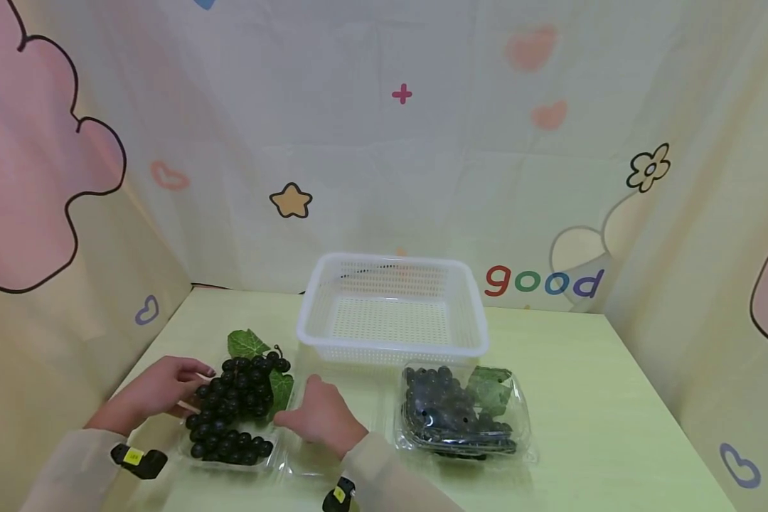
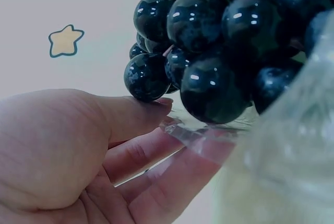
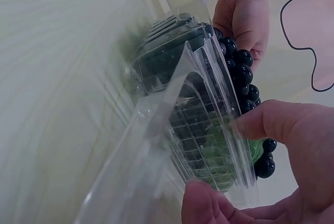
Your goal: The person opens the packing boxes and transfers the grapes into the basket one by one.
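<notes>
A bunch of dark grapes (image 1: 230, 398) with green leaves (image 1: 247, 343) is heaped in a clear plastic clamshell box (image 1: 230, 466), standing above its rim. My left hand (image 1: 166, 384) is at the box's left side; in the left wrist view its thumb lies over the rim (image 2: 209, 143) and the fingers are underneath, pinching it. On the opposite side, my right hand (image 1: 325, 418) holds the edge between thumb and fingers, beside a leaf seen through the ribbed wall (image 3: 195, 130). The box's clear lid (image 1: 307, 466) lies folded open to the right, partly behind the right hand.
A white perforated basket (image 1: 390, 352) stands at the back centre of the pale table (image 1: 589, 412). Right of my right hand sits a closed clear box (image 1: 521, 419) with dark grapes and a leaf inside. Printed curtains (image 1: 384, 156) hang behind and along both sides.
</notes>
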`<control>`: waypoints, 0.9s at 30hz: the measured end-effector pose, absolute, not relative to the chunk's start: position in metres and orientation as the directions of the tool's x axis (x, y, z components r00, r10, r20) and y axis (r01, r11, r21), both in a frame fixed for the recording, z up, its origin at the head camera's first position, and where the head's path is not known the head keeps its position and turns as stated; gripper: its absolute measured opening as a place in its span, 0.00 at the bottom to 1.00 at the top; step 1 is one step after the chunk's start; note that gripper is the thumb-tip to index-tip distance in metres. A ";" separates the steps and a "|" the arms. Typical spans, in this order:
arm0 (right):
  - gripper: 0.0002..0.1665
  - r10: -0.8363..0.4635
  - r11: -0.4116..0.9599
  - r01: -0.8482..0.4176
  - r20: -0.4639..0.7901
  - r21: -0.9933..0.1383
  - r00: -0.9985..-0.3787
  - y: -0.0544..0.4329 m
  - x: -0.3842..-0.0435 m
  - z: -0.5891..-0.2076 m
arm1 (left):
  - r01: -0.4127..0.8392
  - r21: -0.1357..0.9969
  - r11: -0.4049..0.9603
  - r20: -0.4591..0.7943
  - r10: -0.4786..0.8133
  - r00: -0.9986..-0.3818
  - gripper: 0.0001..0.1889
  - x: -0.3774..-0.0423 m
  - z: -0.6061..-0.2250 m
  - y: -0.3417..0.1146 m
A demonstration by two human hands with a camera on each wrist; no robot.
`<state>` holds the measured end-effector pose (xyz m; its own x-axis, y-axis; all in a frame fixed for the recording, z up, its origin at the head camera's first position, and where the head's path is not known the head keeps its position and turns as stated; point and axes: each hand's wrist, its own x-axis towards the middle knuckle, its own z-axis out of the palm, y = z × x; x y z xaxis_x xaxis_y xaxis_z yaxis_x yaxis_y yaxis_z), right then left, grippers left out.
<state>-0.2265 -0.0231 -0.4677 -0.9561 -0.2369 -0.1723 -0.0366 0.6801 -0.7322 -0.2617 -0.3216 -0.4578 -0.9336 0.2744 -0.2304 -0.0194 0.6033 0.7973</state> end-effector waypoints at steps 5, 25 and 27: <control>0.40 -0.238 0.692 -0.042 -0.173 -0.721 -0.956 -0.018 -0.226 -0.465 | -0.020 0.799 0.601 -0.230 0.275 -0.934 0.18 -0.261 -0.458 -0.316; 0.43 -0.269 0.579 -0.093 -0.082 -0.810 -0.960 -0.013 -0.229 -0.444 | -0.079 0.786 0.614 -0.299 0.265 -0.916 0.21 -0.261 -0.453 -0.316; 0.41 -0.293 0.493 -0.038 -0.125 -0.869 -0.948 -0.015 -0.228 -0.437 | -0.082 0.783 0.616 -0.302 0.262 -0.917 0.20 -0.261 -0.453 -0.316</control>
<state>-0.2284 -0.0146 -0.4372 -0.9477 -0.2935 -0.1253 -0.0377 0.4929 -0.8693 -0.2613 -0.3161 -0.4526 -0.9166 0.2617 -0.3024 -0.0824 0.6164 0.7831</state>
